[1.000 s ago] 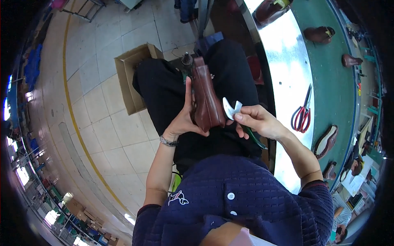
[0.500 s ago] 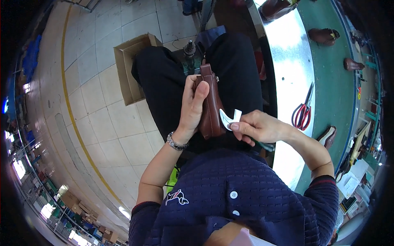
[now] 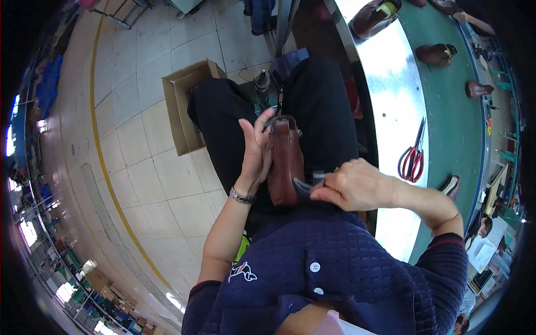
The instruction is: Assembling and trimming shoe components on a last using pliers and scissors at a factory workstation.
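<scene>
A brown leather shoe (image 3: 285,173) stands between my thighs, with a dark loop at its far end. My left hand (image 3: 257,151) lies along the shoe's left side, its thumb and a finger stretched out and apart, not wrapped round it. In my right hand (image 3: 355,184), closed at the shoe's right side, is a hammer (image 3: 303,186) with a curved, shiny metal head. The head's curved tip is at the near right side of the shoe and slightly blurred. My fist hides the handle.
At my right runs a metal bench edge (image 3: 385,156) with red-handled scissors (image 3: 414,158). Beyond it, a green surface (image 3: 452,128) carries several brown shoes (image 3: 436,54). A cardboard box (image 3: 180,120) stands left of my knees, and a metal post (image 3: 262,82) rises between them.
My left thumb has lifted off the shoe and the fingers have spread. The shoe has turned and come slightly nearer. The hammer and my right hand have moved slightly, the head now blurred.
</scene>
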`<state>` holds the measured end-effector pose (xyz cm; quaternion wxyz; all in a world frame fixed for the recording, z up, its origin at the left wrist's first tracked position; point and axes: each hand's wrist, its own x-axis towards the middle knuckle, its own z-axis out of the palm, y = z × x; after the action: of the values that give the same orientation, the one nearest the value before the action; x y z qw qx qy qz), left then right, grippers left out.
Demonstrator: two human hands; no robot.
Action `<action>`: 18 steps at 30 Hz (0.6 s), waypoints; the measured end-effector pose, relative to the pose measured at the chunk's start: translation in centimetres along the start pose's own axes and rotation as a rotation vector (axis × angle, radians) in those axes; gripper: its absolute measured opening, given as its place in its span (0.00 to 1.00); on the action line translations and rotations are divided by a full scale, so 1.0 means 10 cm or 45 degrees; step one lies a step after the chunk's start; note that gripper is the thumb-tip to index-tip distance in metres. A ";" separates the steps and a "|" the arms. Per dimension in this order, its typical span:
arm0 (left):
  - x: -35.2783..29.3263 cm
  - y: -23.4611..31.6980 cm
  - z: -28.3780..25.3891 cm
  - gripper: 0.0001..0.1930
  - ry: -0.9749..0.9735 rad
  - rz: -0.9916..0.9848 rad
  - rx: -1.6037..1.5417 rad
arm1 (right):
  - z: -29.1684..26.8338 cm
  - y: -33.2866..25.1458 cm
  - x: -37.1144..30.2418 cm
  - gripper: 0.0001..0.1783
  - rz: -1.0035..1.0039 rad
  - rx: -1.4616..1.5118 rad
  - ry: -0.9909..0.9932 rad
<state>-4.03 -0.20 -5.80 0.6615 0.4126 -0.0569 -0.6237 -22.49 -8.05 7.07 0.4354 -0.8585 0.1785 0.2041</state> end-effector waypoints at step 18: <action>0.12 0.36 0.94 0.47 -0.582 -0.268 0.514 | 0.44 1.32 -0.87 0.37 0.793 -0.406 1.247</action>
<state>-6.50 -6.17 2.07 0.4683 0.3882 -0.2835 -0.7413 -37.18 -10.68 0.18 0.0882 -0.8145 0.5687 -0.0731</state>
